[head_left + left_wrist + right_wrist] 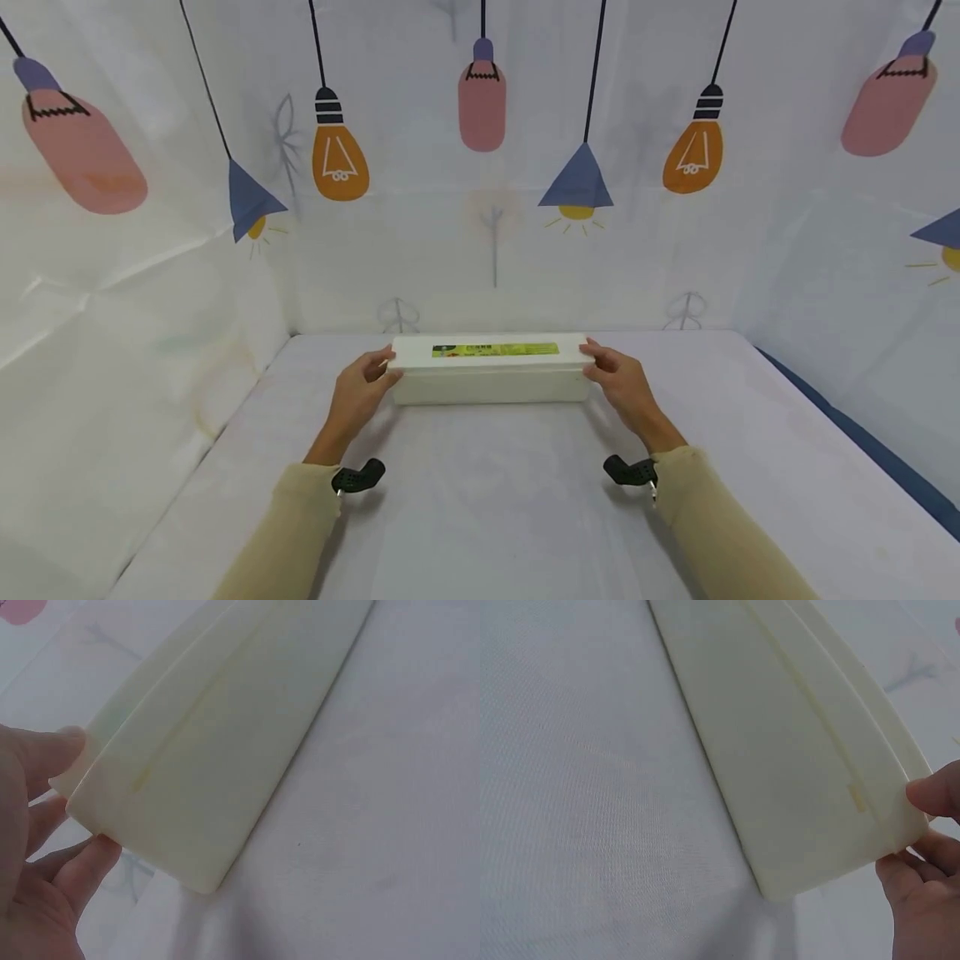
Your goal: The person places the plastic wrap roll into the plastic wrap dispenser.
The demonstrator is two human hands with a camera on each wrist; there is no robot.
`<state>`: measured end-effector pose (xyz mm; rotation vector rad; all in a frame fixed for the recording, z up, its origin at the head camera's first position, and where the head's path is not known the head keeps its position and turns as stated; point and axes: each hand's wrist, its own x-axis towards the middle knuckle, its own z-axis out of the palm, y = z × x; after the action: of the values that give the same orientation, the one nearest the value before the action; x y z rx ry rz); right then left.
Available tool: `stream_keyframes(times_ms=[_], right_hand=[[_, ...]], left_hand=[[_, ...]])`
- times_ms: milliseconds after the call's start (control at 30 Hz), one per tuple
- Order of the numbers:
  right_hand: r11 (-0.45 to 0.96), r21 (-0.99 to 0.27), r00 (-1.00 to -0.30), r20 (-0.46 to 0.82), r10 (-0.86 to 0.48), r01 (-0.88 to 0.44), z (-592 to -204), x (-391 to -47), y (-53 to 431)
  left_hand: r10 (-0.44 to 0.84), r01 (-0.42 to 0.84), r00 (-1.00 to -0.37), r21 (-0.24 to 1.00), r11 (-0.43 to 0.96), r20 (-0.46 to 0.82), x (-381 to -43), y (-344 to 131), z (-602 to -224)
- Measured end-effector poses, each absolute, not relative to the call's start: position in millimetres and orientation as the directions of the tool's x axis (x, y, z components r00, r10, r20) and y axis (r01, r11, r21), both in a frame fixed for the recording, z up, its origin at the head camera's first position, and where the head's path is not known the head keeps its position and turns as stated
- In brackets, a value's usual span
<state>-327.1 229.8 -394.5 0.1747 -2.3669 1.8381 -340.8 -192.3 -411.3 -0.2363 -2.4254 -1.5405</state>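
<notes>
A long white lidded box [491, 387] lies crosswise on the table, with a yellow-green printed label [495, 350] along its top. My left hand [362, 392] grips its left end; in the left wrist view the thumb [64, 750] is at the lid's edge and the other fingers bend against the end face. At the opposite end my right hand [621, 379] holds the box the same way, its thumb [934, 791] at the lid's edge in the right wrist view. A thin seam runs along the front, just below the lid. The inside of the box is hidden.
A white cloth [495, 500] covers the table. Behind it hangs a pale curtain [435, 250] printed with lamps and bulbs, which also closes off the left and right sides. A dark blue strip [862, 442] shows beyond the right table edge.
</notes>
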Motion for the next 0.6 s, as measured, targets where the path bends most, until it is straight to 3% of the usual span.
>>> stream_keyframes(times_ms=[600], right_hand=[[0.247,-0.955,-0.982,0.181,0.057,-0.162,-400.5,-320.8,231.9]], left_hand=[[-0.011,0.238,-0.962,0.855,0.46,0.274,-339.8,-191.8,-405.4]])
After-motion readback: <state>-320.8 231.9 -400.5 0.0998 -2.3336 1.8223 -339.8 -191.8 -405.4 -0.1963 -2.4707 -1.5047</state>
